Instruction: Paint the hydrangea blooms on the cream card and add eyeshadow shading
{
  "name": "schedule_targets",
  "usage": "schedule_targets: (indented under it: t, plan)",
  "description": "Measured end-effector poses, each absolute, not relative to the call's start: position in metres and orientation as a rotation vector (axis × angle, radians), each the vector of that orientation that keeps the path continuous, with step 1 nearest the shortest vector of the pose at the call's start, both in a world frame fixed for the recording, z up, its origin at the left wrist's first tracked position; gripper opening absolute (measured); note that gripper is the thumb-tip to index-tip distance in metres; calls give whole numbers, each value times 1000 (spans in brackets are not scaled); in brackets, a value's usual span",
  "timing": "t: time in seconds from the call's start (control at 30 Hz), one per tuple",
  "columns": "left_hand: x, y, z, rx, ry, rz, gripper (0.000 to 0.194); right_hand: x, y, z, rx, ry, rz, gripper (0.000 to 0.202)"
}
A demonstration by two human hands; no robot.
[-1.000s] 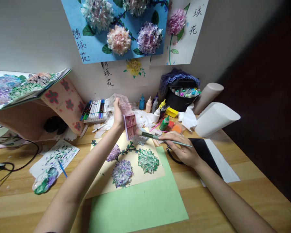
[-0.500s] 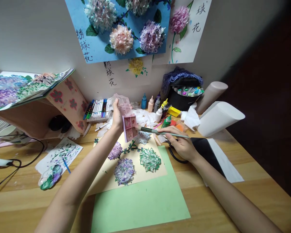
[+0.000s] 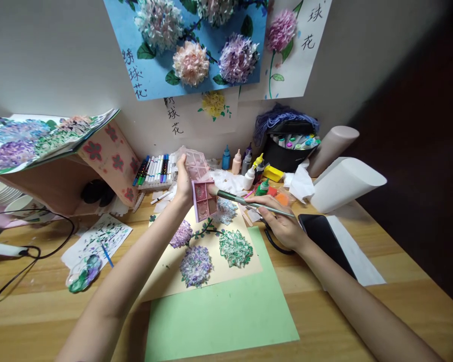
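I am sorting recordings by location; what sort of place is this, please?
Likely a craft workspace: a long-handled green brush, white-barrelled marker pens and cream paper bearing rounded, textured flowers suggest this.

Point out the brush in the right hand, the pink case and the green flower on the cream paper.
Brush (image 3: 232, 196), head view: dark part of its shaft.
Pink case (image 3: 205, 200), head view: middle of its tray.
Green flower (image 3: 236, 249), head view: middle of its petals.

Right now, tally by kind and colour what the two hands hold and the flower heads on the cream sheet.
Pink palette in the left hand: 1
Brush in the right hand: 1
Purplish flower heads: 2
Green flower head: 1
Pale blue flower head, partly hidden: 1
Total: 6
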State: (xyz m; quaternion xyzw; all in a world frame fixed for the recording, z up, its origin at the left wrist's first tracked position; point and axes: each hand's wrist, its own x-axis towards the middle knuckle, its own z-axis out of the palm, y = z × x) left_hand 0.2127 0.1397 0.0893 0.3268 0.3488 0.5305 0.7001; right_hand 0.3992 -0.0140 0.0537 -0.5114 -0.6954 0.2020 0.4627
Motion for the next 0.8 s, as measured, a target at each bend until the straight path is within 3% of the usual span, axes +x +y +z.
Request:
schedule_targets:
  t: [0.33, 0.8]
  plan:
    - [215, 142, 86, 682, 685, 1188, 43, 399, -22, 47, -1216, -1838, 310, 22]
    - [214, 141, 88, 867, 781, 1173, 47, 394, -33, 41, -1075, -2055, 184, 31]
